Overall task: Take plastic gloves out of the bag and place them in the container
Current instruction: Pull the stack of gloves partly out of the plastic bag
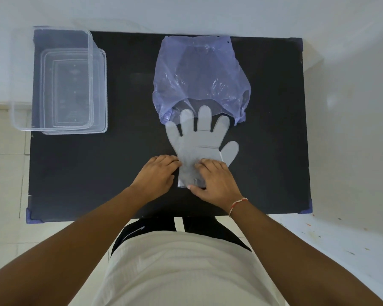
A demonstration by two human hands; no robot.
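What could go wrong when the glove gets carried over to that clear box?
1. The glove is thin and lies flat on the table; both hands only press its cuff, so it could slip or crumple when lifted.
2. Its fingertips overlap the mouth of the bag, so pulling might drag the light bag along.
3. The box sits far off at the table's left corner, so the floppy glove could droop and miss the rim.

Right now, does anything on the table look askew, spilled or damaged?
Nothing stands out. The plastic glove lies flat, its fingertips at the purple bag's mouth, both hands on its cuff. The container sits upright and empty.
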